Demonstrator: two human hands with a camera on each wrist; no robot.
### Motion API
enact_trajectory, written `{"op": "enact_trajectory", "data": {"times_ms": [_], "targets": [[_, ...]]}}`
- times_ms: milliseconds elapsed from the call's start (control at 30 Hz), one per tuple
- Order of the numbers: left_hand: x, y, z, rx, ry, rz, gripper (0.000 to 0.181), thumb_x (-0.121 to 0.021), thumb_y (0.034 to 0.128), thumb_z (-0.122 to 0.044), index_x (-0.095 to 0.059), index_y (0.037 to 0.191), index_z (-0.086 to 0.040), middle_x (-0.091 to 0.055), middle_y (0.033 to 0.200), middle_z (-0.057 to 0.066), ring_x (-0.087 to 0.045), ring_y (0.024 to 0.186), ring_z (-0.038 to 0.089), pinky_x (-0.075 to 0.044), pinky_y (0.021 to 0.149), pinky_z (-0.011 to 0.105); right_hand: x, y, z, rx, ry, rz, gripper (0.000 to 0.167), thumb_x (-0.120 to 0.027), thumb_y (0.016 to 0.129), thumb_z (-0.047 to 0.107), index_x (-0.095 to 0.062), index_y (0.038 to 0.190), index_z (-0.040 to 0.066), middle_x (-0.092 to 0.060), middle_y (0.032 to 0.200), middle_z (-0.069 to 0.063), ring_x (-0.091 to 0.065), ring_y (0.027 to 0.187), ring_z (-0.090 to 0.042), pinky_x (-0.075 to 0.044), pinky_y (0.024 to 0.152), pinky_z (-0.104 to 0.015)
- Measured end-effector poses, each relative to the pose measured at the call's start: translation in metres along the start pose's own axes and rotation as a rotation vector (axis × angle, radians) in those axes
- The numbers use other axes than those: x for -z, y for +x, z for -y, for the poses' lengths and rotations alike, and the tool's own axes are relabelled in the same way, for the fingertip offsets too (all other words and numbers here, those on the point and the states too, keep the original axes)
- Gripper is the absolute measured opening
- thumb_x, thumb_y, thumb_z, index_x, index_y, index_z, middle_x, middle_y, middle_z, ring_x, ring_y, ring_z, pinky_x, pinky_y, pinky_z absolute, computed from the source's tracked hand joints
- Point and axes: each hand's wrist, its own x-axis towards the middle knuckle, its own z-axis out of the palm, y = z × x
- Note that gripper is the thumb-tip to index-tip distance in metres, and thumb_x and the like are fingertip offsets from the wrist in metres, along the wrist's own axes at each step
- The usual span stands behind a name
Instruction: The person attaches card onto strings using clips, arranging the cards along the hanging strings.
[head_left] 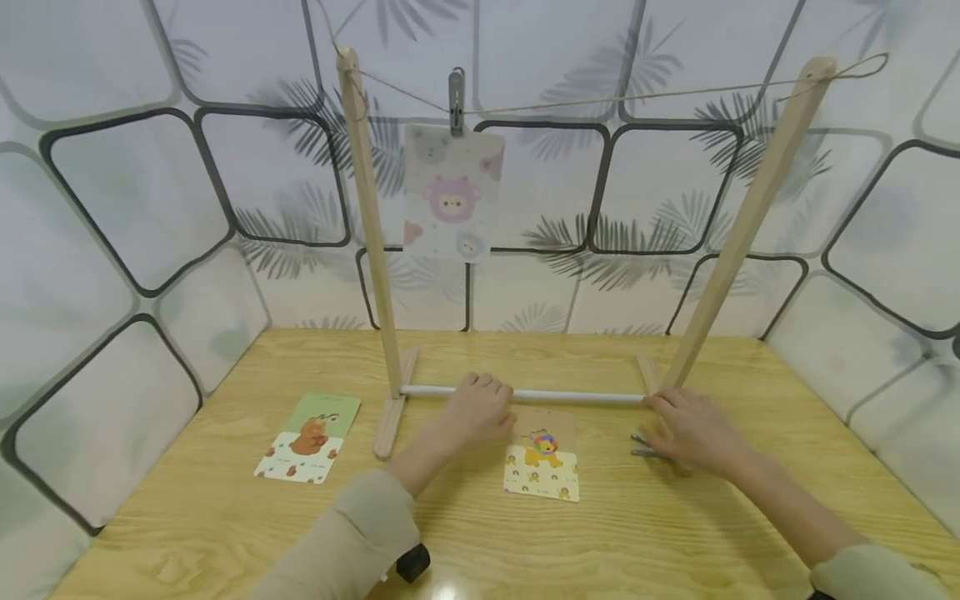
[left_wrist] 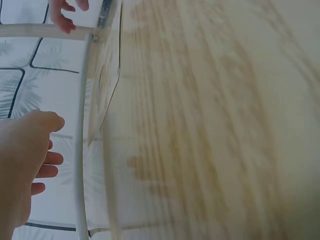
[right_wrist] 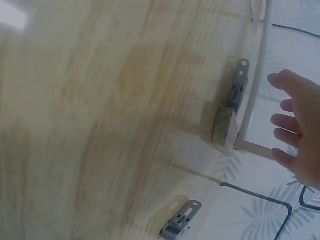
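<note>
My left hand (head_left: 478, 410) is over the white rod (head_left: 577, 397) at the base of a wooden frame; in the left wrist view, its loosely bent fingers (left_wrist: 47, 171) stand apart from the rod. Around the foot of the right post (head_left: 738, 242) is my right hand (head_left: 693, 429), which holds nothing in the right wrist view, its fingers (right_wrist: 287, 136) spread. A grey clip (right_wrist: 239, 85) lies beside the frame's foot. Between the hands lies a lion card (head_left: 542, 471). A pink-animal card (head_left: 452, 200) hangs from the string by a grey clip (head_left: 456, 100).
A green and white card (head_left: 307, 437) lies left of the left foot (head_left: 388, 425). Another grey clip (right_wrist: 182, 220) lies on the wooden table (head_left: 525, 558), on the far side of the right foot in the right wrist view. Patterned panels (head_left: 555, 183) surround the table's back and sides.
</note>
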Motion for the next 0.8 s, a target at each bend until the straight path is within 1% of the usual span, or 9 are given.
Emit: {"op": "enact_trajectory", "data": {"times_ms": [167, 233, 333, 467, 600, 800], "targets": [[-0.007, 0.003, -0.005, -0.025, -0.033, 0.030, 0.021, -0.052, 0.0892, -0.029, -0.061, 0.092, -0.010, -0.058, 0.082, -0.002, -0.053, 0.080, 0.014, -0.043, 0.078, 0.029, -0.006, -0.003, 0.002, -0.012, 0.009, 0.057, 0.050, -0.076, 0.072, 0.029, -0.060, 0.109, -0.002, -0.060, 0.102, -0.016, -0.057, 0.094, -0.037, -0.047, 0.073, -0.051], [-0.009, 0.004, -0.007, -0.036, -0.026, 0.041, 0.020, -0.051, 0.0896, -0.029, -0.060, 0.090, -0.011, -0.057, 0.080, -0.002, -0.051, 0.078, 0.013, -0.043, 0.078, 0.029, -0.008, -0.005, 0.002, -0.016, 0.009, 0.071, 0.052, -0.077, 0.072, 0.032, -0.060, 0.109, -0.001, -0.060, 0.104, -0.017, -0.057, 0.095, -0.037, -0.047, 0.074, -0.052], [-0.012, 0.007, -0.009, -0.043, 0.009, 0.057, 0.022, -0.051, 0.0899, -0.032, -0.060, 0.089, -0.012, -0.057, 0.080, -0.003, -0.051, 0.078, 0.013, -0.043, 0.077, 0.028, -0.010, -0.006, 0.002, -0.014, 0.017, 0.084, 0.052, -0.076, 0.072, 0.034, -0.061, 0.109, 0.001, -0.060, 0.104, -0.016, -0.056, 0.096, -0.037, -0.046, 0.074, -0.052], [-0.015, 0.010, -0.012, -0.043, 0.036, 0.076, 0.024, -0.051, 0.0897, -0.036, -0.060, 0.087, -0.013, -0.058, 0.082, -0.002, -0.052, 0.079, 0.013, -0.043, 0.076, 0.028, -0.011, -0.008, 0.002, -0.006, 0.012, 0.120, 0.045, -0.074, 0.074, 0.034, -0.062, 0.106, 0.005, -0.060, 0.101, -0.012, -0.055, 0.094, -0.033, -0.045, 0.072, -0.050], [-0.015, 0.012, -0.016, -0.042, 0.021, 0.091, 0.024, -0.052, 0.0897, -0.036, -0.058, 0.085, -0.014, -0.055, 0.081, -0.003, -0.050, 0.079, 0.013, -0.042, 0.076, 0.028, -0.012, -0.010, 0.002, 0.010, 0.008, 0.144, 0.035, -0.073, 0.075, 0.031, -0.065, 0.100, 0.008, -0.059, 0.097, -0.008, -0.054, 0.093, -0.030, -0.044, 0.070, -0.048], [-0.015, 0.014, -0.018, -0.043, 0.017, 0.082, 0.025, -0.052, 0.0904, -0.038, -0.058, 0.085, -0.014, -0.055, 0.080, -0.003, -0.050, 0.078, 0.013, -0.041, 0.075, 0.028, -0.012, -0.012, 0.001, 0.010, 0.031, 0.151, 0.030, -0.072, 0.076, 0.027, -0.065, 0.098, 0.009, -0.061, 0.094, -0.006, -0.056, 0.097, -0.033, -0.045, 0.073, -0.050]]}}
